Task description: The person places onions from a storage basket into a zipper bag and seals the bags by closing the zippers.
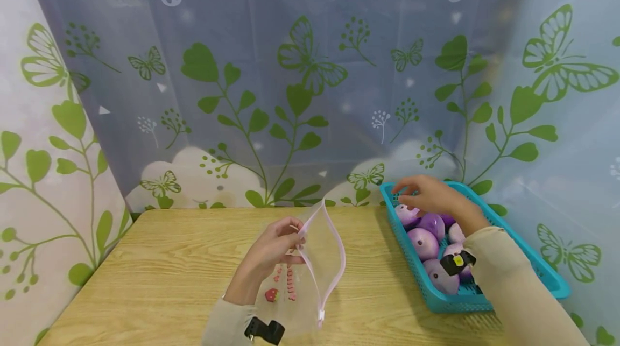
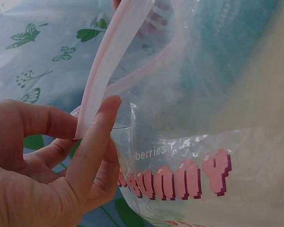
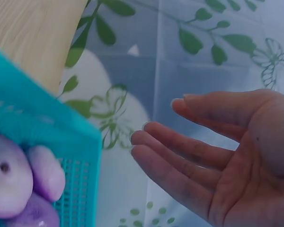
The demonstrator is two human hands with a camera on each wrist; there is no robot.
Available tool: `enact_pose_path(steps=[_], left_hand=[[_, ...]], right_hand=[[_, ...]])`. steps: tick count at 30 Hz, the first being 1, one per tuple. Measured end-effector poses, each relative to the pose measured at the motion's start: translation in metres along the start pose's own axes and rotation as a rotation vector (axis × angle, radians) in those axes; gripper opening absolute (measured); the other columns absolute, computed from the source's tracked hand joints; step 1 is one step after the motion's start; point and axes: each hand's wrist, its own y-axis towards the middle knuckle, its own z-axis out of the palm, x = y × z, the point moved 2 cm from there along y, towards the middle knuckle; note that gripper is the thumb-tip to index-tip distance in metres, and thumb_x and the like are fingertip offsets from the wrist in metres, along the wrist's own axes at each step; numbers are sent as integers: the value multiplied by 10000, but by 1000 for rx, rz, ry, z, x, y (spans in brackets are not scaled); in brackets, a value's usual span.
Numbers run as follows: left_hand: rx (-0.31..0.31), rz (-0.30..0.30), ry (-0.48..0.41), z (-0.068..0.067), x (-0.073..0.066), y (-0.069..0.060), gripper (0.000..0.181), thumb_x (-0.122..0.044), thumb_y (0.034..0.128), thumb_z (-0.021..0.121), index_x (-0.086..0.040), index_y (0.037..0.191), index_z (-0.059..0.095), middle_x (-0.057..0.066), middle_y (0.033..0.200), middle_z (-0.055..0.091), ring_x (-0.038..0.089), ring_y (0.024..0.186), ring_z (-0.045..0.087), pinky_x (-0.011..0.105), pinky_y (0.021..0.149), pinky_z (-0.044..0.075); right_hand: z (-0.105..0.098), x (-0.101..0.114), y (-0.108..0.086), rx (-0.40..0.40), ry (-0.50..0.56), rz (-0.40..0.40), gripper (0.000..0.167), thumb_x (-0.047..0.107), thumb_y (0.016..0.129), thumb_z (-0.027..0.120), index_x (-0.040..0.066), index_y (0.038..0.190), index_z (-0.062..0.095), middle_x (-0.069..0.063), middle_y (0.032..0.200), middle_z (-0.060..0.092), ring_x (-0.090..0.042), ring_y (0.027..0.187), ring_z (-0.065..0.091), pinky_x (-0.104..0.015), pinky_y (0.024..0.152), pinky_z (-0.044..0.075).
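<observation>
My left hand (image 1: pixel 275 249) pinches one edge of a clear zip bag (image 1: pixel 329 249) between thumb and fingers. Its mouth, rimmed by a pink zip strip, gapes open, and a slider sits at the lower end. Pink lettering and a strawberry print show on the bag's side; the left wrist view shows the lettering (image 2: pixel 194 179) up close. Over the far end of a teal basket (image 1: pixel 421 276) is my right hand (image 1: pixel 428 195), fingers spread and holding nothing. Several rounded purple-and-white objects (image 1: pixel 424 244) lie in the basket, some with a dark spot; their exact kind is unclear.
A wood-grain table (image 1: pixel 179 260) bears the basket at its right side. Butterfly-and-leaf printed sheeting (image 1: pixel 271 136) hangs along the table's back edge and both sides. The basket's raised walls (image 3: pixel 75 132) surround the purple objects.
</observation>
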Motion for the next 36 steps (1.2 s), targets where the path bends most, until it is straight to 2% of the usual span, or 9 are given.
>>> enact_pose_path(steps=[4, 11, 14, 18, 23, 27, 30, 33, 36], left_hand=[[-4, -4, 1, 0, 0, 0, 96, -44, 1001, 542, -41, 1084, 590, 60, 959, 576, 166, 805, 587, 328, 706, 668], [1, 5, -1, -1, 0, 1, 91, -46, 1013, 541, -36, 1088, 591, 58, 948, 575, 158, 804, 580, 314, 695, 665], [-1, 7, 0, -1, 0, 0, 83, -48, 1021, 541, -33, 1086, 590, 58, 944, 577, 157, 802, 577, 304, 684, 661], [-6, 7, -1, -1, 0, 0, 75, -55, 1028, 541, -32, 1080, 590, 59, 946, 580, 159, 804, 576, 299, 676, 658], [-7, 8, -1, -1, -1, -1, 76, -56, 1027, 541, -34, 1080, 590, 59, 949, 582, 157, 805, 576, 287, 667, 652], [-3, 8, 1, -2, -1, -1, 71, -56, 1028, 541, -39, 1077, 590, 53, 941, 582, 154, 801, 574, 288, 668, 653], [1, 10, 1, -2, -1, -1, 70, -51, 1029, 538, -39, 1077, 588, 51, 937, 581, 153, 800, 574, 287, 669, 654], [3, 11, 0, -2, -1, -1, 71, -48, 1031, 535, -36, 1079, 585, 54, 937, 581, 154, 797, 576, 283, 666, 652], [5, 11, 0, -2, -2, -1, 70, -52, 1035, 533, -34, 1081, 583, 58, 938, 582, 156, 795, 578, 281, 664, 651]], right_hand=[[-3, -14, 3, 15, -30, 24, 274, 102, 1018, 601, -28, 1253, 653, -190, 1042, 743, -216, 830, 710, -351, 652, 622], [-3, -38, 5, 37, -19, 99, 285, 57, 963, 639, -82, 1212, 658, -294, 1034, 743, -218, 648, 710, -393, 616, 647], [0, -47, 6, 70, -3, 157, 292, 48, 960, 635, -84, 1220, 650, -302, 1063, 735, -245, 721, 720, -393, 627, 659], [5, -60, 7, 118, 15, 232, 307, 36, 948, 631, -76, 1234, 639, -225, 998, 725, -311, 876, 703, -409, 681, 676], [8, -71, 9, 109, 24, 285, 327, 25, 910, 654, -86, 1217, 640, -191, 960, 672, -345, 918, 690, -440, 691, 680], [9, -80, 10, 92, 4, 331, 375, 20, 868, 667, -78, 1229, 646, -259, 1060, 644, -308, 895, 669, -420, 685, 678], [10, -86, 10, 88, -31, 352, 377, 26, 848, 685, -53, 1216, 665, -356, 1237, 583, -296, 854, 671, -411, 691, 670], [11, -89, 9, 78, -56, 367, 358, 41, 847, 711, -39, 1194, 676, -398, 1345, 519, -307, 813, 677, -401, 686, 654], [11, -92, 10, 60, -65, 382, 347, 45, 850, 735, -52, 1178, 676, -409, 1350, 516, -337, 831, 673, -404, 680, 653]])
